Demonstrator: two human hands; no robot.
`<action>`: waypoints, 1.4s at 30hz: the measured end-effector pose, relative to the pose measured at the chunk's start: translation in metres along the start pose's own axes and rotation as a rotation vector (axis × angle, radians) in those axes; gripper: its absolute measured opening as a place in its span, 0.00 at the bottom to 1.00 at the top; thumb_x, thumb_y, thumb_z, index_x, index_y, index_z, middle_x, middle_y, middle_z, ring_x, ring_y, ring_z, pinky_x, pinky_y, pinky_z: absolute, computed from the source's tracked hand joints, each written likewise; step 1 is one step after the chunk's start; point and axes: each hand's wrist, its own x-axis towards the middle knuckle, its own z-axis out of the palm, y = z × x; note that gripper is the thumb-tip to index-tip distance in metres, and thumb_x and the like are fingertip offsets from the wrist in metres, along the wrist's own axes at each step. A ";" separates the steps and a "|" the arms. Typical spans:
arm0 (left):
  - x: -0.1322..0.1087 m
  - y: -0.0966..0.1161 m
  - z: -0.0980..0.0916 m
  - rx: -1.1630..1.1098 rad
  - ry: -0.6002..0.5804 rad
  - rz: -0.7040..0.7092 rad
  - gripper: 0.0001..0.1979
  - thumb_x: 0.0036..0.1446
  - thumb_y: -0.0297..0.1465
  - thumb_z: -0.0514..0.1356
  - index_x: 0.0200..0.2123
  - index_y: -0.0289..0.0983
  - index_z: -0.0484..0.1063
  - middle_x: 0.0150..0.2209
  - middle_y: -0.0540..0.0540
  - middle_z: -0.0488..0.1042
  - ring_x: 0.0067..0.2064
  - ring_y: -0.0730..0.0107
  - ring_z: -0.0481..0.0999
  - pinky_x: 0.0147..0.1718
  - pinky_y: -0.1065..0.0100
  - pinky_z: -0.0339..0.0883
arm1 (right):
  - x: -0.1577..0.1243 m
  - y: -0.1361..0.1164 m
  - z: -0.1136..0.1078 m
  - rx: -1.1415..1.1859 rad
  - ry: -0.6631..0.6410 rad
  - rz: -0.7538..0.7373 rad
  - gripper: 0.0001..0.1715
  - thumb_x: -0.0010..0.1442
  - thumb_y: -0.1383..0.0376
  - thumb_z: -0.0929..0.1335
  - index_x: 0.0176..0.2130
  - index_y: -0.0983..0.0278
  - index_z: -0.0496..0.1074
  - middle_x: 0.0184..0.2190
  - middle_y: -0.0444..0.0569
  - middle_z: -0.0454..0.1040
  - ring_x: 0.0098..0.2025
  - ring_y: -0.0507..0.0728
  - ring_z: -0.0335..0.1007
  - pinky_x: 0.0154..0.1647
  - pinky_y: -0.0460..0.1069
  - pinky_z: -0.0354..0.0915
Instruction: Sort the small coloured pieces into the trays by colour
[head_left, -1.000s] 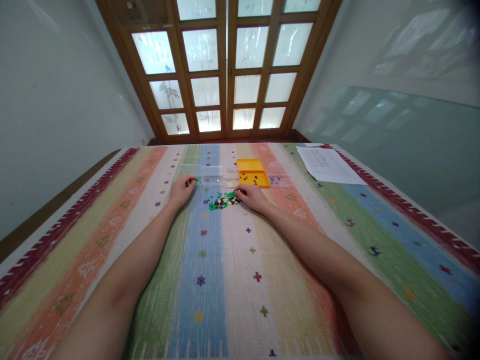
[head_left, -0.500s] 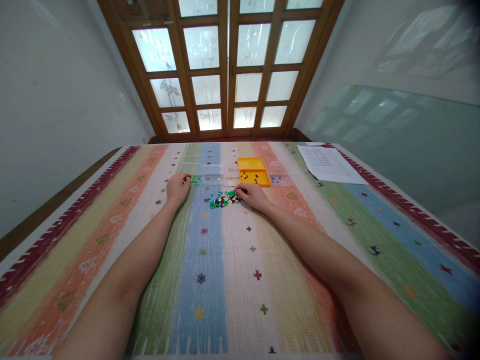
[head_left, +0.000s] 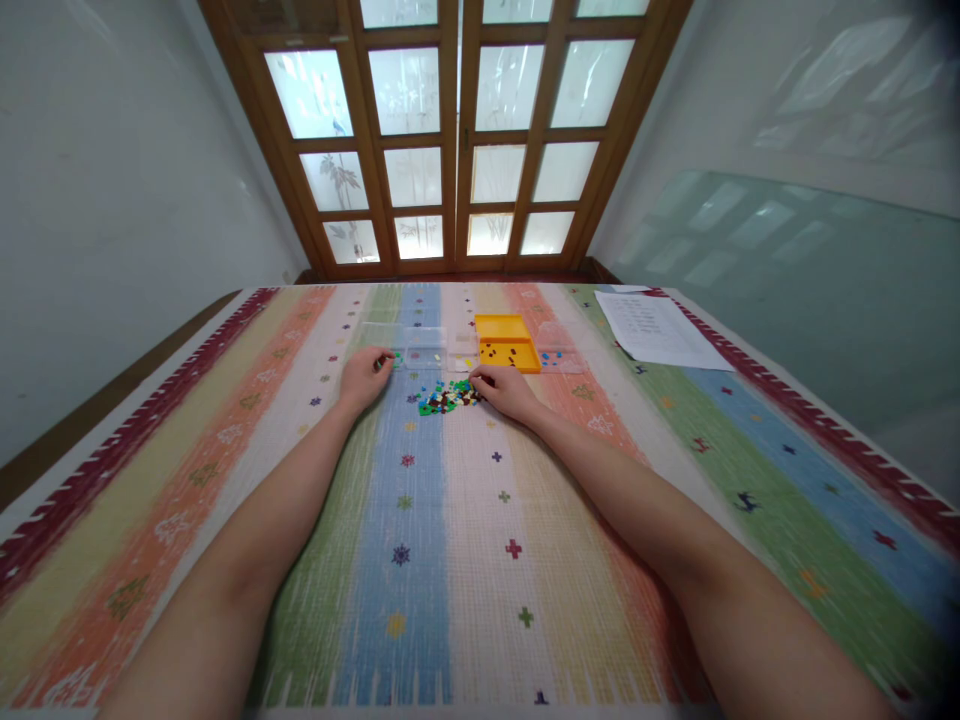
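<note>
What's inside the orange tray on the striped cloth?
Small dark pieces lie scattered in the near half of the orange tray; its far half looks bare. Nothing covers it, but the pieces are too small to identify.

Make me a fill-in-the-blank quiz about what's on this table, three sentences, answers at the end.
1. The right hand touches the pile of small coloured pieces, and the left hand rests to the ____ of it.
2. The sheet of paper lies to the ____ of the orange tray.
3. The cloth under both arms is patterned in long coloured ____.
Answers: left; right; stripes.
</note>
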 end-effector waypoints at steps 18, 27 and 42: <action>-0.009 0.025 0.001 -0.317 -0.478 0.235 0.10 0.61 0.38 0.64 0.40 0.38 0.82 0.34 0.47 0.77 0.35 0.67 0.73 0.36 0.67 0.64 | 0.000 0.003 0.001 0.003 0.001 -0.001 0.11 0.69 0.63 0.68 0.40 0.62 0.81 0.32 0.46 0.81 0.34 0.54 0.73 0.36 0.46 0.59; -0.005 0.014 0.007 -0.205 -0.172 0.038 0.12 0.62 0.37 0.61 0.42 0.38 0.82 0.32 0.47 0.77 0.34 0.66 0.72 0.35 0.66 0.62 | 0.000 0.004 0.002 0.003 0.003 0.002 0.11 0.69 0.63 0.68 0.40 0.61 0.81 0.32 0.46 0.80 0.33 0.55 0.72 0.36 0.47 0.59; 0.005 -0.011 0.000 -0.012 0.084 -0.295 0.12 0.60 0.38 0.60 0.41 0.41 0.82 0.26 0.49 0.75 0.30 0.63 0.73 0.32 0.65 0.57 | 0.005 0.014 -0.022 -0.045 0.055 0.042 0.13 0.68 0.62 0.66 0.41 0.63 0.81 0.32 0.46 0.80 0.33 0.55 0.71 0.36 0.47 0.58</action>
